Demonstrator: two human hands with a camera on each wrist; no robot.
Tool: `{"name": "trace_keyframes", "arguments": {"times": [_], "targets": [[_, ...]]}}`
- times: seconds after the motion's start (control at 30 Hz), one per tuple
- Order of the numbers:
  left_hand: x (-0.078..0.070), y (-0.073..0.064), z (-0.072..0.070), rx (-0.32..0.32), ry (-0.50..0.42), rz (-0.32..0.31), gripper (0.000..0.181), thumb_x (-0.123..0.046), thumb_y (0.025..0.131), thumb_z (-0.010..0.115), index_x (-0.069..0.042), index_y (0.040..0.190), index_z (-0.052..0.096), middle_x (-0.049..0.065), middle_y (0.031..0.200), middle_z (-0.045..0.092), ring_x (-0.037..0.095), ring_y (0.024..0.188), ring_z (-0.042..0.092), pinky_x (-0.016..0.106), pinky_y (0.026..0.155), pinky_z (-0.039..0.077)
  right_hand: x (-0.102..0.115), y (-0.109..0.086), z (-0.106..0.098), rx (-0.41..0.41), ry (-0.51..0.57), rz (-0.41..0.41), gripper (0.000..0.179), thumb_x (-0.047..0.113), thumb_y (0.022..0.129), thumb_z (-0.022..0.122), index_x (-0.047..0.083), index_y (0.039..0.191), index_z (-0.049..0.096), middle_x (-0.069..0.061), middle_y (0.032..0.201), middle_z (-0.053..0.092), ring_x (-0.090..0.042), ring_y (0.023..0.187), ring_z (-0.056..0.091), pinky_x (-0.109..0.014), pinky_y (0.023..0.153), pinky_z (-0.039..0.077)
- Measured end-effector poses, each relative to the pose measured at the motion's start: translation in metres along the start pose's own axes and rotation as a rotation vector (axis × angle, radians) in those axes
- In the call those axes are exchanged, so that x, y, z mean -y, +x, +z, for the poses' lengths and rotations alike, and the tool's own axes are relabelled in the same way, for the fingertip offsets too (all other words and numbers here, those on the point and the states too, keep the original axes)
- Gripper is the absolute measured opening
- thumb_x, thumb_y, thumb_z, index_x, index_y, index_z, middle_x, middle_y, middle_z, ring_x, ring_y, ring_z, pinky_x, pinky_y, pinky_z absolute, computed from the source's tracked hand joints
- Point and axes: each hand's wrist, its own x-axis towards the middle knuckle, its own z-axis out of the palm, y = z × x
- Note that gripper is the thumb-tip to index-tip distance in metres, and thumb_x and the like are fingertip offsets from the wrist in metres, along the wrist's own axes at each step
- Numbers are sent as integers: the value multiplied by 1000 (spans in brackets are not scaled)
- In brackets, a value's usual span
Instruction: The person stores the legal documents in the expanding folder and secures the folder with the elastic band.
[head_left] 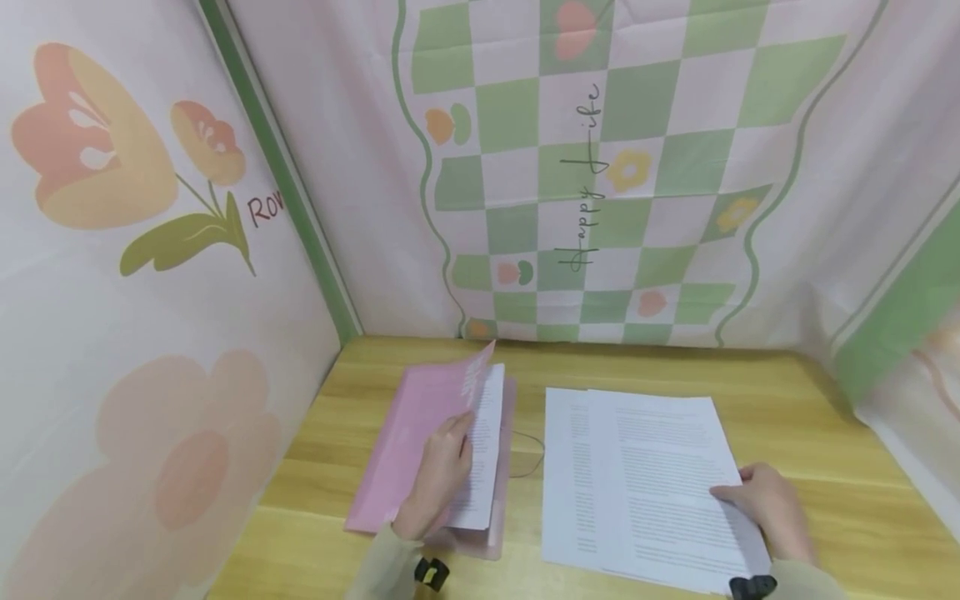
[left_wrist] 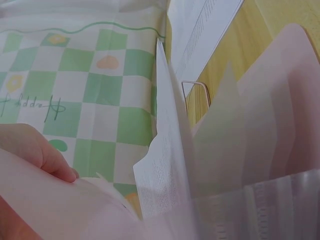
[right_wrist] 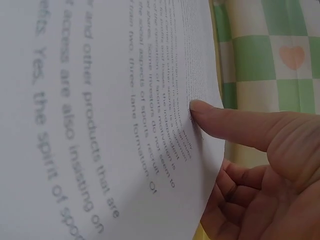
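Observation:
A pink folder (head_left: 405,442) lies open on the wooden table (head_left: 825,417), left of centre. My left hand (head_left: 456,432) grips its raised front cover (left_wrist: 50,205), fingers curled over the edge. A printed sheet (head_left: 486,450) stands inside the folder (left_wrist: 165,165), in front of translucent pockets (left_wrist: 260,150). To the right lies a stack of printed paper (head_left: 637,475). My right hand (head_left: 726,493) pinches the top sheet (right_wrist: 100,100) at its right edge, with the thumb (right_wrist: 235,125) on top and the fingers (right_wrist: 240,190) underneath.
A thin dark elastic loop (head_left: 528,454) lies between the folder and the stack. Cloth backdrops enclose the table: flowers at the left (head_left: 112,208), green checks at the back (head_left: 600,167), a striped one at the right (head_left: 900,275). Bare wood shows along the back and right.

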Motion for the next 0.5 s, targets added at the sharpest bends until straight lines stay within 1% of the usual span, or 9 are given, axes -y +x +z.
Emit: {"name": "trace_keyframes", "arguments": {"times": [0.13, 0.33, 0.5], "targets": [[0, 0, 0, -4, 5, -1, 34, 10, 85, 59, 11, 118, 65, 28, 113, 70, 37, 102, 71, 37, 83, 63, 2, -1, 0, 14, 17, 11, 53, 26, 77, 75, -17, 104, 58, -34, 99, 63, -35, 84, 62, -34, 64, 42], [-1, 0, 0, -1, 2, -9, 34, 11, 86, 59, 11, 119, 64, 28, 114, 70, 36, 102, 71, 36, 82, 63, 1, 1, -1, 54, 3, 11, 55, 26, 78, 75, -19, 106, 58, -34, 97, 63, -34, 83, 62, -31, 64, 43], [-1, 0, -1, 12, -3, -19, 33, 10, 87, 59, 12, 120, 64, 28, 115, 69, 36, 103, 71, 36, 83, 63, 0, 1, 1, 48, 6, -5, 51, 24, 78, 74, -18, 102, 58, -33, 94, 63, -33, 81, 61, -30, 63, 42]]}}
